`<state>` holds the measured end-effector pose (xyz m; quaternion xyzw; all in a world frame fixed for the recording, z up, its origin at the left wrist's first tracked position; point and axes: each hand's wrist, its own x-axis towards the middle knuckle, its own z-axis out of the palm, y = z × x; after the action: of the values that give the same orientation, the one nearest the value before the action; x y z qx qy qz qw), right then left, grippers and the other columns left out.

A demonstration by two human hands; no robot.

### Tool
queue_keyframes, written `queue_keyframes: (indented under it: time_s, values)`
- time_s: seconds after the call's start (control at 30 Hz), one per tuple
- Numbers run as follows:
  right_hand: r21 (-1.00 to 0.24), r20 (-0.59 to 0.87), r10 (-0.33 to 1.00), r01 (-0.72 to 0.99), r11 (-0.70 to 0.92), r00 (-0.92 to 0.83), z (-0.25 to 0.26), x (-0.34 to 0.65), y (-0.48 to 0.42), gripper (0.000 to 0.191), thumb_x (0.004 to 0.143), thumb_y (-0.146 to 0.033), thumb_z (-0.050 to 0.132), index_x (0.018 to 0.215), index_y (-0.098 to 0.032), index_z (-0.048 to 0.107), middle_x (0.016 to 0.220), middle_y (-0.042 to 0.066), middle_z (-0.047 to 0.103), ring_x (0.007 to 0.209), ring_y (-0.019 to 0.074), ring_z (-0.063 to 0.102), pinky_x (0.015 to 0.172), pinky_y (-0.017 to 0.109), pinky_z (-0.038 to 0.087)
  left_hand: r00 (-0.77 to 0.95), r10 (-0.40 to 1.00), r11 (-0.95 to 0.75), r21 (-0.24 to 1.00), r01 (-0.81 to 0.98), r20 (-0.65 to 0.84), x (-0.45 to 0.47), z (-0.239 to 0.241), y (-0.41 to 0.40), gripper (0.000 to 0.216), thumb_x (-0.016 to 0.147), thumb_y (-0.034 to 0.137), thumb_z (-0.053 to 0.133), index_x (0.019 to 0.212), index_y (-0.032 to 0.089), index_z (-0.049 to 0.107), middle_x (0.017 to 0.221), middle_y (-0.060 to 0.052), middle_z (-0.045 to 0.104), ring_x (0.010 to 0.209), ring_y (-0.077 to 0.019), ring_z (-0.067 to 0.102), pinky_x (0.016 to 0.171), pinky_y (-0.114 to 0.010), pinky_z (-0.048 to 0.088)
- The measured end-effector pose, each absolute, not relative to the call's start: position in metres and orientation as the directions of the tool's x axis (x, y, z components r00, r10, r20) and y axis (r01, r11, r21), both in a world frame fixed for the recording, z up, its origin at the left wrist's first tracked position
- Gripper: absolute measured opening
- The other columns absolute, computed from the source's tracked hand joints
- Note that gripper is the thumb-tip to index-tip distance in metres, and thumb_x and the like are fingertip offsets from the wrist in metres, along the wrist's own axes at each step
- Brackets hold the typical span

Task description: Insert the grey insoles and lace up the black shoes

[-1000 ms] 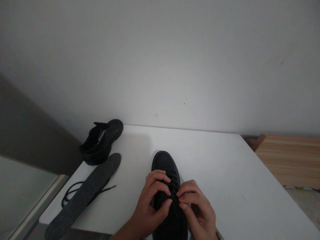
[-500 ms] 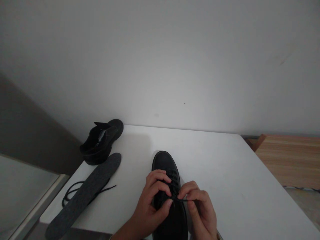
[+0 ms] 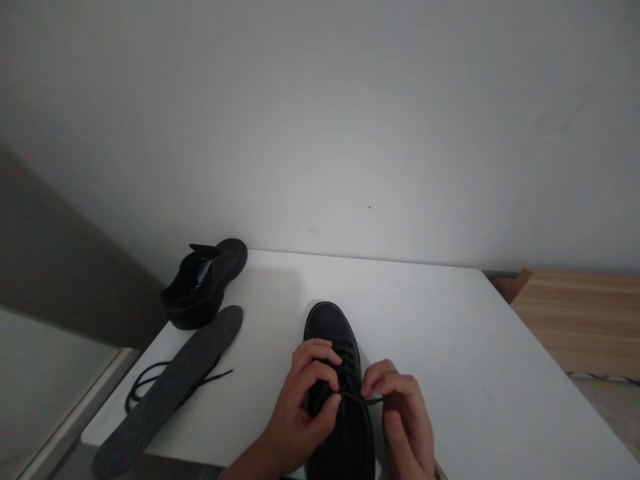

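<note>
A black lace-up shoe lies toe-away at the front of the white table, and my hands partly cover its lacing. My left hand rests over the shoe's left side, thumb and index finger pinched on the black shoelace. To the right of the shoe, my right hand has its bent fingers on the other part of that lace, which runs in under them. Its thumb sits lower, a little apart from the index fingertip. How firmly the right fingers grip is hard to see.
Another black shoe, its tongue raised, stands at the table's back left. In front of it a grey insole lies over a loose black lace and overhangs the front edge. A wall rises behind; wooden furniture is at right.
My right thumb has dropped away from the lace, and the right fingers have shifted slightly to the right. More of the lace shows between the hands. The left hand has hardly moved.
</note>
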<state>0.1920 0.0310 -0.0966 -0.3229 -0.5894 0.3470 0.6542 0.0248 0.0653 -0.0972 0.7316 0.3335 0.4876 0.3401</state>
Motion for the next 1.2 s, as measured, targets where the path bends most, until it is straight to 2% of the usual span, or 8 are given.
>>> queue_keyframes:
  time_s: [0.1,0.2,0.43,0.63,0.73,0.9,1.07,1.2]
  values:
    - [-0.842,0.539,0.842,0.001,0.539,-0.009,-0.093,0.195,0.032,0.023,0.104,-0.040,0.042,0.113,-0.023,0.055,0.097,0.007,0.055,0.094,0.0225,0.053,0.078,0.035,0.046,0.310,0.819,-0.542,0.829,0.141,0.483,0.024,-0.095,0.066,0.011,0.089,0.016,0.055,0.093,0.026,0.056,0.110,-0.005,0.059,0.121,-0.0263,0.048,0.104,-0.047,0.041]
    - [-0.846,0.521,0.850,0.084,0.526,-0.075,-0.092,0.195,0.032,0.017,0.102,-0.028,0.043,0.116,-0.024,0.053,0.104,0.009,0.053,0.099,0.0236,0.053,0.081,0.036,0.048,0.355,0.821,-0.520,0.842,0.143,0.447,0.018,-0.090,0.065,0.005,0.092,0.022,0.059,0.094,0.026,0.057,0.113,-0.006,0.059,0.123,-0.0270,0.048,0.105,-0.047,0.041]
    - [-0.791,0.508,0.843,0.293,0.537,-0.176,-0.088,0.194,0.033,0.029,0.091,-0.011,0.046,0.114,-0.025,0.057,0.108,0.008,0.047,0.103,0.0241,0.053,0.086,0.037,0.051,0.457,0.770,-0.586,0.776,0.233,0.445,0.006,-0.086,0.063,0.006,0.096,0.031,0.059,0.094,0.026,0.060,0.125,-0.009,0.058,0.133,-0.0309,0.042,0.108,-0.048,0.043]
    - [-0.725,0.456,0.846,0.436,0.533,-0.277,-0.072,0.201,0.037,0.026,0.083,-0.005,0.049,0.098,-0.024,0.060,0.100,0.006,0.043,0.092,0.0221,0.052,0.077,0.034,0.051,0.508,0.764,-0.577,0.774,0.262,0.397,0.005,-0.076,0.063,0.006,0.098,0.029,0.053,0.093,0.025,0.055,0.130,-0.010,0.056,0.135,-0.0302,0.041,0.109,-0.046,0.043]
    - [-0.699,0.465,0.842,0.470,0.539,-0.273,-0.072,0.203,0.038,0.026,0.079,-0.003,0.051,0.095,-0.023,0.056,0.101,0.006,0.043,0.090,0.0214,0.053,0.075,0.033,0.049,0.527,0.783,-0.525,0.806,0.273,0.331,0.003,-0.065,0.062,0.015,0.100,0.035,0.049,0.091,0.025,0.054,0.131,-0.010,0.055,0.134,-0.0295,0.042,0.110,-0.047,0.041]
    - [-0.768,0.488,0.854,0.377,0.518,-0.180,-0.075,0.205,0.037,0.021,0.084,-0.005,0.049,0.091,-0.024,0.048,0.096,0.004,0.047,0.088,0.0199,0.053,0.073,0.031,0.047,0.557,0.760,-0.491,0.857,0.154,0.335,-0.004,-0.052,0.064,0.045,0.098,0.059,0.043,0.073,0.023,0.052,0.118,-0.010,0.058,0.124,-0.0306,0.048,0.104,-0.047,0.044]
    - [-0.850,0.515,0.857,0.130,0.510,0.002,-0.071,0.218,0.030,0.013,0.100,-0.016,0.044,0.090,-0.024,0.049,0.087,0.003,0.047,0.079,0.0188,0.050,0.065,0.030,0.043,0.490,0.773,-0.461,0.888,-0.003,0.403,-0.019,-0.051,0.066,0.056,0.099,0.057,0.040,0.057,0.021,0.049,0.099,-0.010,0.065,0.117,-0.0325,0.052,0.097,-0.049,0.046]
    - [-0.883,0.452,0.878,-0.062,0.465,0.155,-0.071,0.231,0.030,0.013,0.102,-0.027,0.047,0.090,-0.025,0.053,0.080,0.001,0.048,0.073,0.0171,0.048,0.063,0.027,0.041,0.402,0.814,-0.382,0.908,-0.174,0.420,-0.030,-0.051,0.069,0.066,0.099,0.062,0.034,0.051,0.021,0.055,0.084,-0.010,0.065,0.100,-0.0289,0.058,0.091,-0.044,0.048]
